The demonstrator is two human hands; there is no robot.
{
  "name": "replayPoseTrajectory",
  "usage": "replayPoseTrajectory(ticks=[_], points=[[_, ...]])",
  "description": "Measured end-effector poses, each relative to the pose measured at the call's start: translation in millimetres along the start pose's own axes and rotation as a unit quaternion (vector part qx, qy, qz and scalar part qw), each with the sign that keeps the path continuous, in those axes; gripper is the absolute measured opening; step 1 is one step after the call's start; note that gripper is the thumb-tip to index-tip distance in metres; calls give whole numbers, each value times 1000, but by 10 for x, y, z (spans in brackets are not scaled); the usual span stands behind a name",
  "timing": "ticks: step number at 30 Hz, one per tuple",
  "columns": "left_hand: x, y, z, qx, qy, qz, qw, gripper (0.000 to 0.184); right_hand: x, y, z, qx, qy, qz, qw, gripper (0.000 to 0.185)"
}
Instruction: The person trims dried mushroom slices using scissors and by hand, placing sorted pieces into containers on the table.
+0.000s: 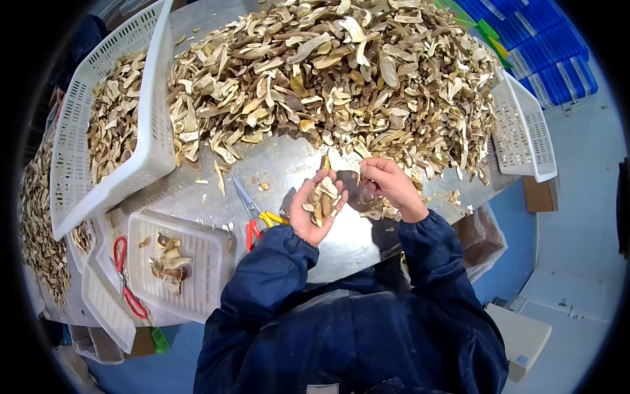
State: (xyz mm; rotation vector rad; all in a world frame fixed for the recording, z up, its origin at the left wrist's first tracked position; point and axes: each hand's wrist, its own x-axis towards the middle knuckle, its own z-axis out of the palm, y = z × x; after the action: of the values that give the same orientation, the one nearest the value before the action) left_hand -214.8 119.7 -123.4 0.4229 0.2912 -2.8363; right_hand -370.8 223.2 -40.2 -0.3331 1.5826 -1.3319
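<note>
My left hand [314, 209] is palm up near the front of the metal table, its fingers curled around several dried mushroom slices [322, 199]. To its right, my right hand [392, 184] is closed in a pinch, thumb and forefinger together; whatever is between the fingertips is too small to name. Both hands are just in front of a large heap of dried mushroom slices [341, 79]. Scissors with red and yellow handles [252, 207] lie on the metal beside my left sleeve, blades pointing away from me.
At left stands a white basket [154, 125] of slices. Below it are a shallow plastic tray [210, 262] with a few pieces and red-handled scissors [122, 276]. Another white basket [541, 138] and blue boxes [545, 52] are at right. The metal table's [190, 203] front edge runs before me.
</note>
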Motion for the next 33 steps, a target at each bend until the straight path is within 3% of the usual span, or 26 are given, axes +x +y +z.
replayPoseTrajectory(ticks=[3,6,9,13,17,21,24,26,31,33], points=[[35,35,-96,-5,-27,-26,999,24,61,90,-82,-132,3,-36,991,19],[-5,10,-51,-8,-22,-29,999,19,60,90,-112,-436,-69,-76,894,24],[9,17,-71,-16,-52,-22,998,17,142,46,-14,-426,-18,-117,897,27],[11,48,-58,-21,-11,3,1000,16,366,84,289,-539,175,-202,799,29],[19,55,-55,-28,-34,-7,999,16,524,227,405,-600,247,-213,730,21],[18,50,-31,-16,-12,-8,1000,16,575,307,240,-532,154,-285,783,20],[3,37,3,17,16,1,1000,17,414,176,143,-304,62,-132,941,24],[2,15,-1,51,32,9,998,18,290,127,139,-146,44,-114,982,26],[23,-4,-42,128,4,6,992,26,86,107,173,66,91,-137,984,16],[10,-15,-27,156,7,5,988,30,65,202,221,59,66,-147,985,10]])
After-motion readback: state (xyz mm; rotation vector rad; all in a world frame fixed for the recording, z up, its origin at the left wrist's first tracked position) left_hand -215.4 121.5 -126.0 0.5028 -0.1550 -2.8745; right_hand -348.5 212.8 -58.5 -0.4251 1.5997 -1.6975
